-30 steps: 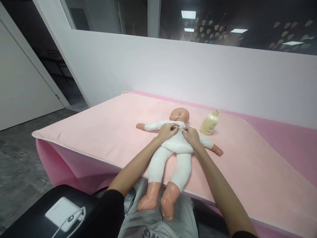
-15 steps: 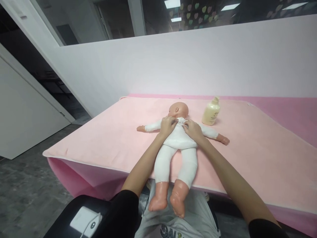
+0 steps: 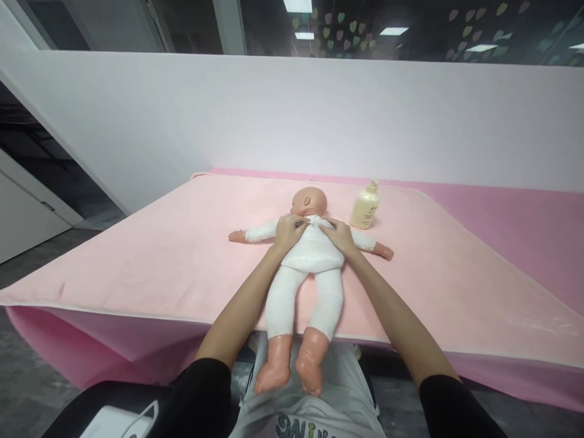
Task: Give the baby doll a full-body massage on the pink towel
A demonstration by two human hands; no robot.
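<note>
A baby doll (image 3: pixel 312 252) with a white cloth body lies face down on a pink blanket, its head at the far side, turned left, and its feet over the near edge. On the left of its upper back, just below the neck, my left hand (image 3: pixel 290 231) has its fingers closed at the white cloth. Across from it, my right hand (image 3: pixel 340 234) is closed at the cloth on the right side. Between them the fabric looks gathered or knotted. Whatever thin thing the fingertips pinch is too small to make out.
A pale yellow pump bottle (image 3: pixel 364 207) stands right of the doll's head. The pink blanket (image 3: pixel 150 261) covers the table, with darker pink cloth below it. A white wall is behind. At the lower left a white device (image 3: pixel 114 422) with a cable lies on a black surface.
The view has turned to the right, so everything sits further left. My hands have moved slightly apart, and the thin white strands seen earlier between them no longer show clearly.
</note>
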